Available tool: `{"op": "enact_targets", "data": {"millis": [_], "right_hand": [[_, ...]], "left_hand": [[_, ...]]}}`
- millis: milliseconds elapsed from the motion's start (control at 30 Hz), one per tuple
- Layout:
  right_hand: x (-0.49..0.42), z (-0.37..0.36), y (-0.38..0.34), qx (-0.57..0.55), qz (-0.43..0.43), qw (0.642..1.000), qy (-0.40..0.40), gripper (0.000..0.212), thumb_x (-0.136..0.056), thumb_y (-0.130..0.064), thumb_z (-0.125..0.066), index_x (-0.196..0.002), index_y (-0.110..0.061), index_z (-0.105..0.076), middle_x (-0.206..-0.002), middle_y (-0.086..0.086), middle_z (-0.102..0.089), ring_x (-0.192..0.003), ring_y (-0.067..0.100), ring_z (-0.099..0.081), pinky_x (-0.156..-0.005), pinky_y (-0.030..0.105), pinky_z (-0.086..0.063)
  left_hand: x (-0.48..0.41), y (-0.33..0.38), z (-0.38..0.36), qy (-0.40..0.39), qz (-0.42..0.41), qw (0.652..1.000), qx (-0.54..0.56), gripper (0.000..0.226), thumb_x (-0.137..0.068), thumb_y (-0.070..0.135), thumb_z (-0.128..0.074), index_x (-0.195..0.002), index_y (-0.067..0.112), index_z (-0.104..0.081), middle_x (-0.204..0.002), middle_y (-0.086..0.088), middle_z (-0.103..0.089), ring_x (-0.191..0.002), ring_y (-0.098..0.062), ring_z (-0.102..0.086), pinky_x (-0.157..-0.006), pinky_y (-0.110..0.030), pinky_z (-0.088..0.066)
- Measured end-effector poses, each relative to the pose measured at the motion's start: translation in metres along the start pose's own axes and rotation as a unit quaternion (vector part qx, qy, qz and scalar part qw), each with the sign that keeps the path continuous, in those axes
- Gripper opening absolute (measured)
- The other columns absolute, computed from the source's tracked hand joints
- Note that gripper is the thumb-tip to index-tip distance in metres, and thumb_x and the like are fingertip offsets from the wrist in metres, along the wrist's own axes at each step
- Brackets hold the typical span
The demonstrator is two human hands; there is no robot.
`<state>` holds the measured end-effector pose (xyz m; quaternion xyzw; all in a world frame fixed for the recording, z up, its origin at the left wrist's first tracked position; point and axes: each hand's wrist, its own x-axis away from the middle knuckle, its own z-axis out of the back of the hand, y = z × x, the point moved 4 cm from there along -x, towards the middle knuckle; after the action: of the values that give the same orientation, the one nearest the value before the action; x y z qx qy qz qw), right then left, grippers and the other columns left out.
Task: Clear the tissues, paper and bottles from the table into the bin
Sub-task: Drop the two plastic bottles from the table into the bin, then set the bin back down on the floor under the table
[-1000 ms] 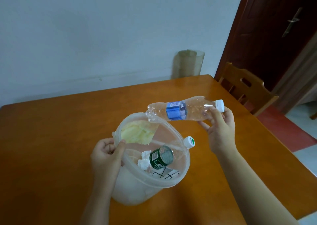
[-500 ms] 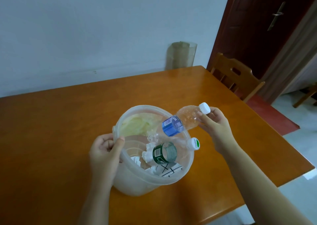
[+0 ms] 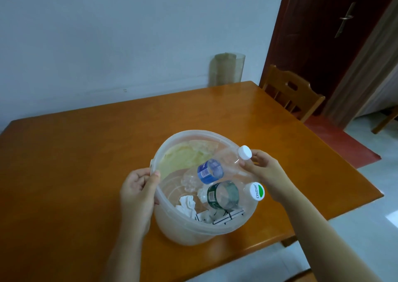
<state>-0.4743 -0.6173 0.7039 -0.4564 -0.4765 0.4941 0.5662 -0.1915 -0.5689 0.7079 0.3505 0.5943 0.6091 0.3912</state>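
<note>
Head view, bench: an orange-brown wooden bench [image 3: 86,163] against a pale wall; its bare top carries only the bin.
Bin: a translucent white plastic bin [image 3: 193,232] stands upright near the bench's front edge, mouth open upward.
Left hand: the left hand [image 3: 137,193] grips the bin's left rim, thumb hooked over the lip and the other fingers [image 3: 140,177] curled against the outside wall, clenched on it.
Right hand: the right hand [image 3: 266,174] is at the bin's right rim, its fingers [image 3: 254,156] pinched on the neck of the blue-label bottle just below the cap.
Blue-label bottle: a clear, crumpled blue-label bottle [image 3: 210,171] with a white cap slants base-down into the bin, its cap end sticking up over the far right rim.
Green-label bottle: a clear green-label bottle [image 3: 224,194] lies tilted inside the bin beneath the blue one, its white and green cap resting at the right rim, just below the right hand.
Tissues: crumpled white tissues [image 3: 186,203] lie at the bottom of the bin, left of the green-label bottle.
Paper: white paper [image 3: 226,216] with black lines lies in the bottom by the near wall.
Bin wall: a yellowish patch [image 3: 183,158] shows on the far inner side; what it is cannot be told.
Surroundings: a wooden chair [image 3: 290,92] stands at the bench's far right corner, before a dark red door [image 3: 323,34].
</note>
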Motion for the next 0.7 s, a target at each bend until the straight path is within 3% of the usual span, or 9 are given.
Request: {"op": "enact_targets", "data": {"millis": [67,200,300,433,700], "right_hand": [[0.011,0.006,0.001,-0.006,-0.003,1.0,-0.005,0.031,-0.075,-0.018,-0.069,-0.104,-0.026,-0.059,-0.109,0.003,-0.063,-0.095,0.027,-0.063,-0.077,0.044,-0.056],[0.039,0.024,0.007,-0.018,-0.044,0.999,-0.004,0.042,-0.077,-0.018,-0.066,-0.116,-0.02,-0.052,-0.106,-0.001,-0.061,-0.092,0.02,-0.064,-0.063,0.031,-0.058],[0.063,0.038,0.017,-0.034,-0.07,0.997,-0.004,0.037,-0.078,-0.019,-0.064,-0.113,-0.018,-0.054,-0.106,0.001,-0.061,-0.093,0.019,-0.063,-0.066,0.034,-0.057],[0.094,0.046,0.025,-0.058,-0.082,0.995,0.001,0.028,-0.082,-0.021,-0.06,-0.11,-0.016,-0.06,-0.108,0.003,-0.065,-0.095,0.021,-0.064,-0.067,0.034,-0.057],[0.144,0.039,0.016,-0.054,-0.046,0.996,0.049,0.015,-0.082,-0.018,-0.06,-0.095,-0.024,-0.064,-0.097,-0.002,-0.066,-0.086,0.018,-0.064,-0.06,0.027,-0.053]], "left_hand": [[0.012,0.0,0.001,0.017,0.001,1.0,-0.007,0.002,-0.082,0.02,-0.061,-0.081,0.021,-0.059,-0.045,0.01,-0.058,-0.036,-0.003,-0.048,-0.036,-0.016,-0.041],[0.04,0.001,0.003,0.042,0.01,0.999,-0.027,0.006,-0.082,0.02,-0.06,-0.079,0.023,-0.057,-0.049,0.015,-0.061,-0.038,-0.002,-0.049,-0.036,-0.016,-0.042],[0.068,-0.003,0.006,0.045,0.023,0.998,-0.027,0.004,-0.083,0.019,-0.059,-0.08,0.022,-0.058,-0.05,0.014,-0.061,-0.04,-0.002,-0.049,-0.041,-0.022,-0.042],[0.096,-0.002,0.012,0.048,0.031,0.998,-0.026,0.002,-0.083,0.023,-0.059,-0.081,0.023,-0.06,-0.066,0.002,-0.063,-0.056,-0.016,-0.056,-0.045,-0.027,-0.046],[0.131,-0.005,0.035,0.02,0.045,0.999,-0.014,0.004,-0.085,0.023,-0.057,-0.088,0.02,-0.059,-0.07,0.0,-0.065,-0.054,-0.014,-0.058,-0.045,-0.028,-0.048]]}}
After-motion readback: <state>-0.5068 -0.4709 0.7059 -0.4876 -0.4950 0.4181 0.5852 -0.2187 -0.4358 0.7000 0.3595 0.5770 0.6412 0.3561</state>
